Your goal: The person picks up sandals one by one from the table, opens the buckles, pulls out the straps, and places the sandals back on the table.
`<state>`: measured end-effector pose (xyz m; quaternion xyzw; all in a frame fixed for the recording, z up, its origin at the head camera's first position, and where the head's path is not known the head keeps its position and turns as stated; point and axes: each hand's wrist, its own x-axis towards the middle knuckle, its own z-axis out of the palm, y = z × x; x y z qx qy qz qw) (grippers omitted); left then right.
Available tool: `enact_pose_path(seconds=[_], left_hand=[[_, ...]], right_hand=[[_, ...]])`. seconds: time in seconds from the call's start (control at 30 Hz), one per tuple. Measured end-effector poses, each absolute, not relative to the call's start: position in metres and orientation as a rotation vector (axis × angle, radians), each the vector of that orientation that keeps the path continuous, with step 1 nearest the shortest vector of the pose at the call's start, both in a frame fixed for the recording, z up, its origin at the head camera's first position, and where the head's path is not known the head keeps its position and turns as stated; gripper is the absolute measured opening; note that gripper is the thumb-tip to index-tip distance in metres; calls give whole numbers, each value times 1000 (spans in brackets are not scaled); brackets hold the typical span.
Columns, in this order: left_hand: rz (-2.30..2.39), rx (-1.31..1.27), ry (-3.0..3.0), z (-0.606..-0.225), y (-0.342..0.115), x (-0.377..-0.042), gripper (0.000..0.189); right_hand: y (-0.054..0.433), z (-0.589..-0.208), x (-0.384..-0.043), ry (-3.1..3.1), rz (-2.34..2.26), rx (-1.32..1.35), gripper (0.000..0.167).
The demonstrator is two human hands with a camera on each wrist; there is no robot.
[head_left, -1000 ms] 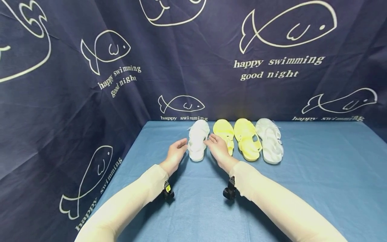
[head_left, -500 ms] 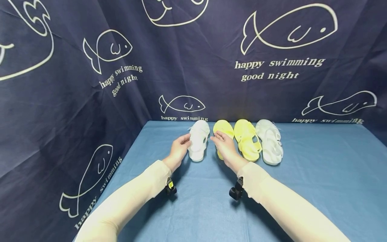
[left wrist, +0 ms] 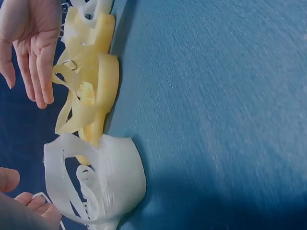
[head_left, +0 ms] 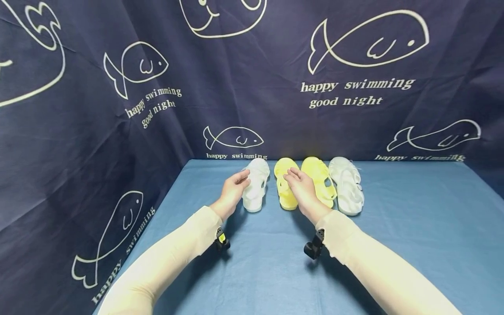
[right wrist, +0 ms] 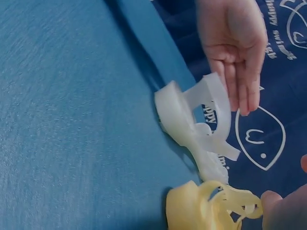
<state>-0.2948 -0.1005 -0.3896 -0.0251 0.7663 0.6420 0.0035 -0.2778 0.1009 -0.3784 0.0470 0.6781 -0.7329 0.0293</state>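
Head view: blue-covered counter (head_left: 271,271), navy curtain (head_left: 244,96) with fish prints behind. 4 sandals in a row close to the far edge, nearer the far left corner than the far right. Long axes run roughly from near edge to far edge. From the left: left white sandal (head_left: 253,201), left yellow sandal (head_left: 286,199), right yellow sandal (head_left: 314,167), right white sandal (head_left: 346,188). Key relation: the 2 left sandals lie between the hands, a strip of counter parting them. Left hand (head_left: 231,192) nearer the white, fingertips overlapping its left side; right hand (head_left: 305,190) nearer the yellow, on its right, partly hiding the right yellow sandal too. Left wrist view: adds the heel strap (left wrist: 53,167) of the left white sandal, a standing loop toward the near edge. Right hand's palm shows here, fingers straight, grasping nothing. Right wrist view: left hand's palm, fingers extended beside the white sandal's strap, likewise unclenched; touching or just apart, cannot tell. Right thumb shows at the left yellow sandal's strap; no grip seen.
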Motion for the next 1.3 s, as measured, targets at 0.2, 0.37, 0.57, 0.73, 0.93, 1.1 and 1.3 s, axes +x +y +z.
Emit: enact_pose_path(seconds=[0.2, 0.37, 0.57, 0.73, 0.93, 1.1, 1.3], left_hand=[[2005, -36, 2402, -390, -94, -293, 39], [2024, 43, 2389, -391, -85, -295, 39], [2022, 115, 2353, -392, -76, -295, 38], [2028, 146, 2295, -392, -67, -294, 40], [2023, 156, 2264, -393, -56, -295, 41], [1933, 142, 2334, -390, -47, -294, 45], [1842, 152, 2307, -389, -38, -292, 56]], right_hand=[[111, -378, -277, 2098, -2282, 174, 57], [118, -382, -277, 2080, -2305, 206, 57], [122, -386, -276, 2121, -2259, 213, 58], [126, -388, -274, 2138, -2244, 238, 56], [126, -391, -271, 2132, -2220, 259, 57], [126, -395, -271, 2141, -2199, 283, 58], [127, -397, -274, 2177, -2164, 301, 59]])
